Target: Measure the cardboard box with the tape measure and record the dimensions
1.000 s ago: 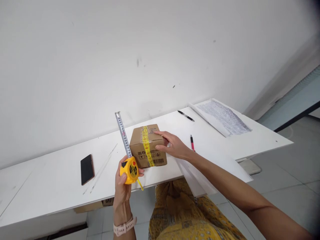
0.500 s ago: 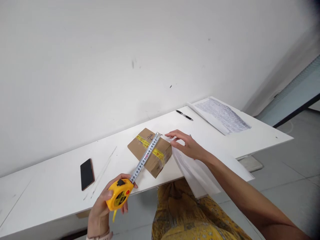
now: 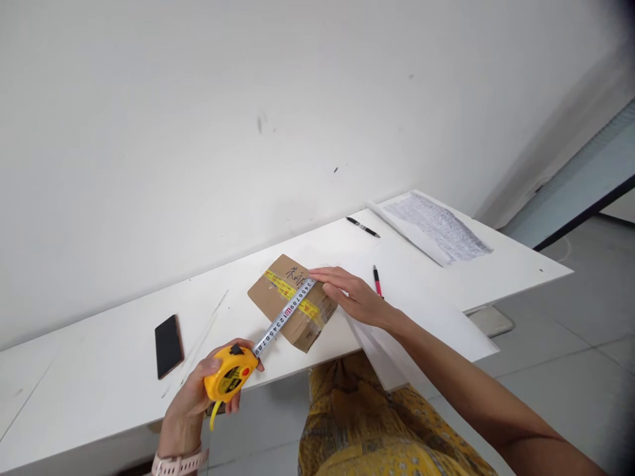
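Observation:
A small brown cardboard box [image 3: 285, 301] with yellow printed tape and dark handwriting lies on the table near its front edge. My left hand [image 3: 198, 383] is closed around a yellow tape measure [image 3: 231, 373] at the table's front edge. The metal blade [image 3: 280, 320] is drawn out and runs slantwise across the box top. At the blade's far end, my right hand [image 3: 354, 294] is closed, thumb and fingers on the tip and the box edge. The fingers hide the end hook.
A black phone [image 3: 169, 347] lies on the white table [image 3: 114, 357] to the left. To the right are white paper sheets [image 3: 421, 317], a red and black pen [image 3: 378, 281], a black pen [image 3: 363, 227] and a densely written sheet [image 3: 441, 228]. A wall [image 3: 198, 132] stands behind.
My right hand has moved left onto the blade's end, covering the hook. The red and black pen has come into sight. My left hand still holds the tape measure.

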### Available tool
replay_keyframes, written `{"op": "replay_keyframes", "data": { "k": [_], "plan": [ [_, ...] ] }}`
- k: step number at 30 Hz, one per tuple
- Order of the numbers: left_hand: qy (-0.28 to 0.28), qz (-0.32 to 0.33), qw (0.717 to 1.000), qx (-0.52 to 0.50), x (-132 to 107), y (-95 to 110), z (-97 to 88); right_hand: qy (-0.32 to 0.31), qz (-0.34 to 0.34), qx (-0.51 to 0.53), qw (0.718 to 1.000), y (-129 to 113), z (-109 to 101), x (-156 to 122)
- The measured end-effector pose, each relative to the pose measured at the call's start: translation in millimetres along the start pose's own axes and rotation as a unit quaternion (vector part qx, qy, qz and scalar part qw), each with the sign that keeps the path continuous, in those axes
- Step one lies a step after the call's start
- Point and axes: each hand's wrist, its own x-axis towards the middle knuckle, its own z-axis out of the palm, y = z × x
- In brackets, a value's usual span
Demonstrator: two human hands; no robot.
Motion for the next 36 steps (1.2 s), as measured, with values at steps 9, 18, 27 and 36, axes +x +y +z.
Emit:
{"op": "replay_keyframes", "data": {
  "k": [9, 18, 27, 36],
  "plan": [
    [0.021, 0.023, 0.999, -0.015, 2.3, -8.9, 8.1, 0.005, -0.006, -0.100, 0.995, 6.8, 16.5, -16.9],
    [0.016, -0.004, 1.000, -0.001, 4.8, -6.2, 4.5, 0.016, 0.000, -0.108, 0.994, 8.6, 19.4, -20.2],
    [0.075, 0.149, 0.986, -0.018, 2.9, -54.2, 17.4, 0.095, 0.105, 0.082, 0.987, 24.9, 19.4, -42.2],
    [0.161, 0.242, 0.955, -0.058, 40.4, -77.5, 51.2, 0.047, 0.092, 0.022, 0.994, 0.7, 34.9, -38.9]
  ]
}}
